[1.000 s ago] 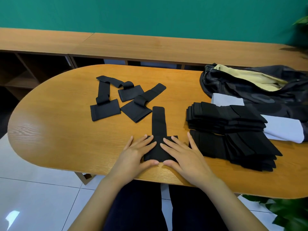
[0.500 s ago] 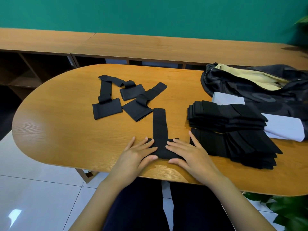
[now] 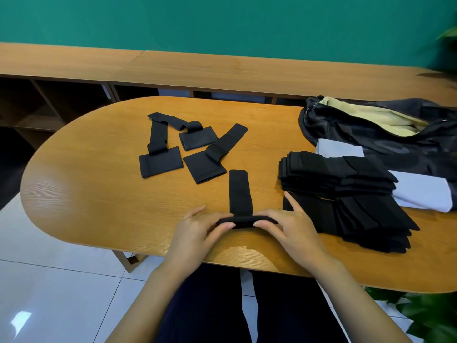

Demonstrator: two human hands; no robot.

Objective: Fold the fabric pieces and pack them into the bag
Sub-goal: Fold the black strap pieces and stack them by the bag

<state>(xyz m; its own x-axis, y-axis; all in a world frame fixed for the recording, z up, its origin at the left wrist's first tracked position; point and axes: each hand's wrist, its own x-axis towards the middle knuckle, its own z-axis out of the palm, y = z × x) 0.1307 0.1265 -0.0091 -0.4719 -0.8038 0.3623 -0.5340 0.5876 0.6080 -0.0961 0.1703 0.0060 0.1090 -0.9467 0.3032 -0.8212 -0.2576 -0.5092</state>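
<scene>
fingers [image 3: 218, 229] that pressed flat a second ago now curl and pinch the near edge of the black fabric piece [image 3: 240, 194], left hand [image 3: 195, 231] and right hand [image 3: 294, 231] raising it off the desk [image 3: 99, 194] to fold; folded stack [image 3: 346, 174] just right, open bag [image 3: 371, 134] beyond.

1. A black T-shaped fabric piece [image 3: 240, 191] lies near centre. Its narrow strap is flat and points to the far side. Its wide near end is raised and folded over into a thin roll.
2. Three loose black fabric pieces [image 3: 160, 162] lie unfolded to the far left of it. Each is a wide rectangle with a narrow strap, and they sit close together at differing angles.
3. Two fanned piles of folded black fabric pieces [image 3: 346, 174] sit to the right, one nearer and one farther.
4. A dark patterned fabric bag with pale yellow lining [image 3: 385, 142] lies slumped at the far right with its mouth open.
</scene>
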